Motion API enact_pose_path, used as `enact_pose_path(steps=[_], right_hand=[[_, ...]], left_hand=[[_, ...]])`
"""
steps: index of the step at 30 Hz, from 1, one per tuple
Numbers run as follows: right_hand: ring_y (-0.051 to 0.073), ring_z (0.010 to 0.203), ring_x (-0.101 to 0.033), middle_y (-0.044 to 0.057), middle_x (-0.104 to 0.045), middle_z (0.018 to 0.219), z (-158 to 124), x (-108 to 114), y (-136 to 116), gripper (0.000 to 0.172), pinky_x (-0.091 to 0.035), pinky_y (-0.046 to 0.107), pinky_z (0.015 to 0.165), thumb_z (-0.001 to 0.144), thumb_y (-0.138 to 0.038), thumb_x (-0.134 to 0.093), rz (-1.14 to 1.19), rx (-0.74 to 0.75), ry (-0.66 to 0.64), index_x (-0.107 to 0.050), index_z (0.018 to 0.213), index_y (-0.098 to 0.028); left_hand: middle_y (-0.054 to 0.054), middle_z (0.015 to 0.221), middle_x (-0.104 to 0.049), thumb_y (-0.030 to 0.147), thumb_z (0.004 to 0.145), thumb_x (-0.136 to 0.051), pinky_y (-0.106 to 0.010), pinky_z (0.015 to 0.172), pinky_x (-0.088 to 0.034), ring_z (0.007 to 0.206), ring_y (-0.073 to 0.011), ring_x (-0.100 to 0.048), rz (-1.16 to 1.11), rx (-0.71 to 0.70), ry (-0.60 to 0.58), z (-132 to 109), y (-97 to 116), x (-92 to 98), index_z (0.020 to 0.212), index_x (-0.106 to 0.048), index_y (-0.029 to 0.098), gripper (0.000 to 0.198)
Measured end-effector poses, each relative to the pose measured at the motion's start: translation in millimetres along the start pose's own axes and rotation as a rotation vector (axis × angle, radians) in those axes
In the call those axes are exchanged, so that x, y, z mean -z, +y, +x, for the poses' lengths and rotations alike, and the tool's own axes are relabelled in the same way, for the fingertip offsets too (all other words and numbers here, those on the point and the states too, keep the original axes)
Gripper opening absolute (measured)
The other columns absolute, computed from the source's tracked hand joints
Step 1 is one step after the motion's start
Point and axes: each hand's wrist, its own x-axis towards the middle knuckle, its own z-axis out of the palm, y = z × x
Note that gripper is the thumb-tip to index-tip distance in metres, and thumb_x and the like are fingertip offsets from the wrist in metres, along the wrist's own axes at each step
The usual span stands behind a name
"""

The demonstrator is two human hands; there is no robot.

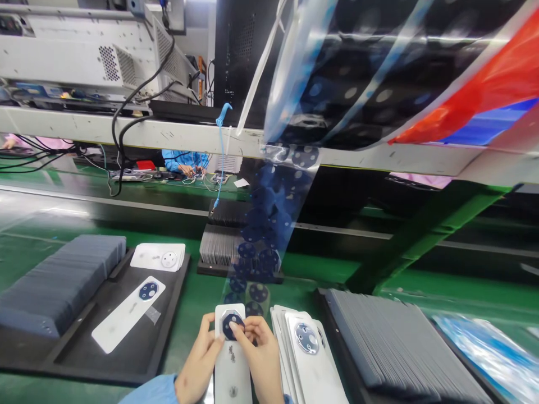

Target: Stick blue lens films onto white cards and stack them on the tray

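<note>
A white phone back cover stands upright before me, its round camera area at the top. My left hand grips its left edge between thumb and fingers. With the thumb on a dark blue round film over the camera area, my right hand is closed at the cover's right edge; its fingertips are partly hidden. Just behind, a clear strip with dark round films hangs down to the bench. Right of my hands lies a fanned stack of white back covers, the top one with a dark round film.
On the left, a black tray carries a white cover with dark film, more white covers and a row of grey sheets. Another grey stack and blue plastic film lie right. A co-worker's hands show beyond the shelf.
</note>
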Motion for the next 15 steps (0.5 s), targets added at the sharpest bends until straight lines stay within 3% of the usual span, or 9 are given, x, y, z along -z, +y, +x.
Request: enact_pose_path(steps=[15], right_hand=[[0.006, 0.062, -0.046, -0.002, -0.055, 0.068, -1.0, 0.3, 0.5, 0.053, -0.037, 0.013, 0.06, 0.059, -0.051, -0.077, 0.088, -0.046, 0.005, -0.047, 0.083, -0.015]], left_hand=[[-0.005, 0.092, -0.064, 0.056, 0.085, -0.044, -0.02, 0.071, -0.043, 0.074, -0.0108, -0.056, 0.069, -0.023, -0.037, -2.0, 0.6, -1.2, 0.126, -0.025, 0.02, 0.058]])
